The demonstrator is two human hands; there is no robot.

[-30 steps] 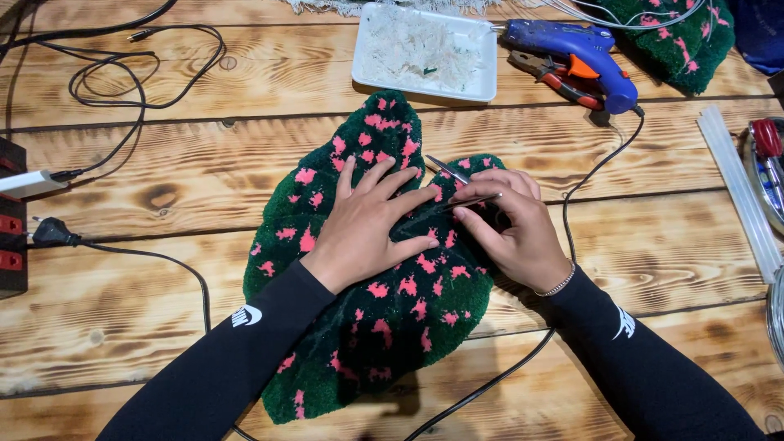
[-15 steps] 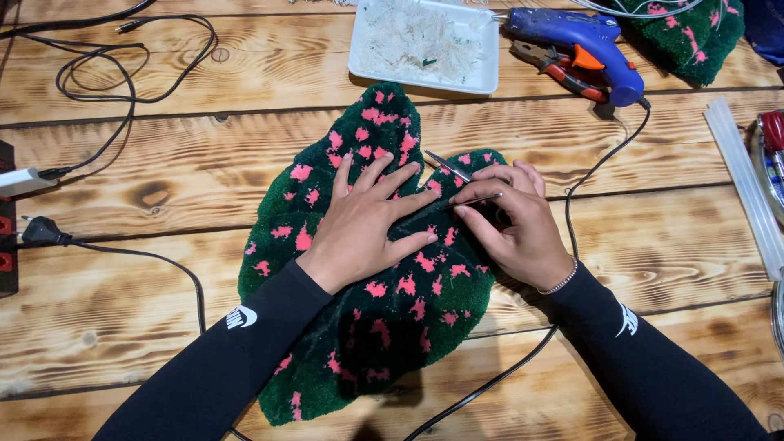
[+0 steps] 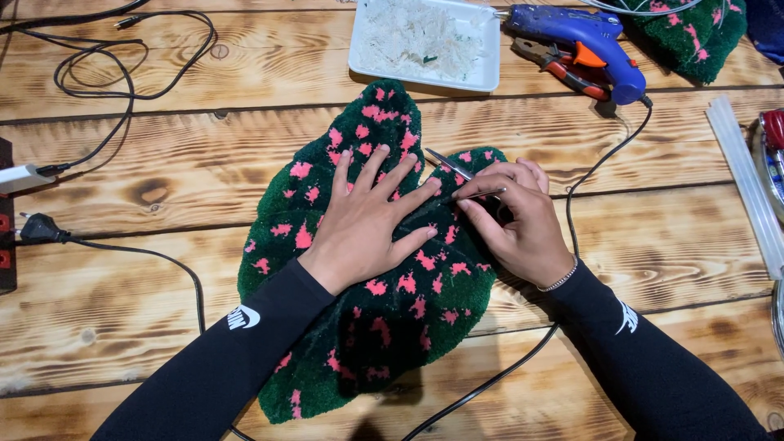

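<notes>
A dark green tufted rug piece (image 3: pixel 392 327) with pink spots, shaped like a leaf, lies on the wooden table (image 3: pixel 204 196). My left hand (image 3: pixel 367 220) rests flat on it with the fingers spread. My right hand (image 3: pixel 514 220) sits on the rug's right edge and grips small metal scissors (image 3: pixel 457 171), whose blades point up and left over the pile, close to my left fingertips.
A white tray (image 3: pixel 490 49) of pale fluff stands at the back. A blue glue gun (image 3: pixel 584 41) and pliers (image 3: pixel 563 69) lie right of it, the gun's black cord (image 3: pixel 588 171) running past my right arm. Glue sticks (image 3: pixel 743 171) lie at right; cables (image 3: pixel 122 73) at left.
The scissor blades have come open above the pile and my right fingers have shifted slightly. My left hand stays flat on the rug.
</notes>
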